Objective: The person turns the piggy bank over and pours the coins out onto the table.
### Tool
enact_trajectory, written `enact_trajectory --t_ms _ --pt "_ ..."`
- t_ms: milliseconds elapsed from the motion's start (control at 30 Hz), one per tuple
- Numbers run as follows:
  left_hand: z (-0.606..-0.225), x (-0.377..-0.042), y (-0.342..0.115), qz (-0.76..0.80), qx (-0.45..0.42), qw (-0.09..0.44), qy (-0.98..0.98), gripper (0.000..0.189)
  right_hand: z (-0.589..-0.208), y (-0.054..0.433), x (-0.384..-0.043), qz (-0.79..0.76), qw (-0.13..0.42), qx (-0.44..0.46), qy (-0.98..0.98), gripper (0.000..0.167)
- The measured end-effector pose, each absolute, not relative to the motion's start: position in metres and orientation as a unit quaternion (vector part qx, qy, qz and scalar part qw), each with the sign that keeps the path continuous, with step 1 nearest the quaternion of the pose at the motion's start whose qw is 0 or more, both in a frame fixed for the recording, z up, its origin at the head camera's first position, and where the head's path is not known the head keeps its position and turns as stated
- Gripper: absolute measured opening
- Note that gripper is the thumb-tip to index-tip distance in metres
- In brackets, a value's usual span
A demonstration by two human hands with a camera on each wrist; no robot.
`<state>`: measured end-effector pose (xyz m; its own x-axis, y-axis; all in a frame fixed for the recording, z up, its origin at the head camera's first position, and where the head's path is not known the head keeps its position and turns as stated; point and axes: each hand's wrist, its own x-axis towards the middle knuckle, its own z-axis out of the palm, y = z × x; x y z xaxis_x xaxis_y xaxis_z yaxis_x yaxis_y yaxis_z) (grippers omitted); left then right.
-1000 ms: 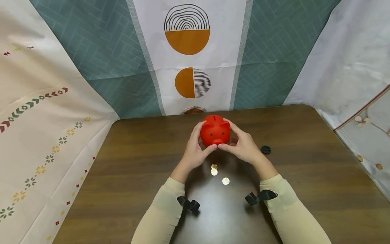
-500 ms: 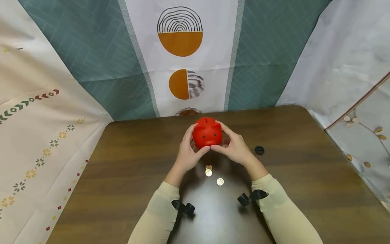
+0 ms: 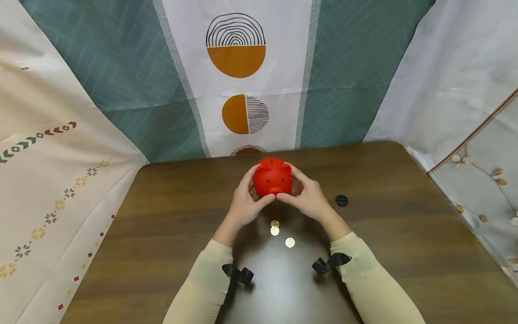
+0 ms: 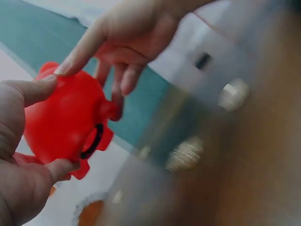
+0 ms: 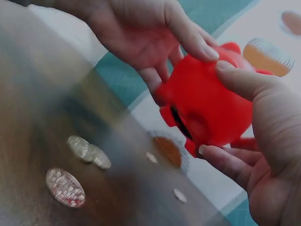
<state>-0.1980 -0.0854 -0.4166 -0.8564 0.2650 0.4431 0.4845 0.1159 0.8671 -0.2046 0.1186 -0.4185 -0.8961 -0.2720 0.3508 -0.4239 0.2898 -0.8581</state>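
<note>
A red piggy bank [image 3: 273,178] is held up between both hands over the far part of the table, its snout and eyes facing me and the top slot visible. My left hand [image 3: 244,201] grips its left side, my right hand [image 3: 305,195] its right. The two thumbs nearly meet low on the front. From below, the left wrist view shows the piggy bank's [image 4: 70,117] legs and a dark-rimmed round opening [image 4: 92,141] in its belly. Two touching gold coins [image 3: 274,227] lie nearer me on the table, with another gold coin [image 3: 290,242] to their right.
A round black plug [image 3: 341,200] lies on the wooden table [image 3: 174,234], right of my right hand. Patterned cloth [image 3: 259,81] hangs behind the table's far edge, with more cloth on both sides. Each wrist wears a black camera mount [image 3: 238,273].
The head view has shifted slightly, so everything sits a little further left and lower in it. Both hands keep their hold on the piggy bank; the coins and plug lie as before.
</note>
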Motion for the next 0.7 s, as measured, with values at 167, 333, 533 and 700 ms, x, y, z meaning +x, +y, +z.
enact_trajectory --t_ms 167,333,533,700 --pt "-0.445 -0.205 -0.092 -0.628 -0.21 0.058 -0.747 0.082 -0.444 0.116 -0.218 0.54 0.043 0.212 -0.814 0.082" --pt "-0.444 -0.205 -0.087 -0.637 -0.22 0.048 -0.737 0.081 -0.45 0.122 -0.22 0.526 0.044 0.195 -0.826 0.082" --pt "-0.414 -0.193 -0.083 -0.61 -0.277 0.128 -0.731 0.081 -0.421 0.125 -0.206 0.534 0.107 0.236 -0.805 0.083" --pt "-0.398 -0.191 -0.082 -0.594 -0.294 0.13 -0.738 0.082 -0.408 0.127 -0.203 0.532 0.114 0.237 -0.805 0.084"
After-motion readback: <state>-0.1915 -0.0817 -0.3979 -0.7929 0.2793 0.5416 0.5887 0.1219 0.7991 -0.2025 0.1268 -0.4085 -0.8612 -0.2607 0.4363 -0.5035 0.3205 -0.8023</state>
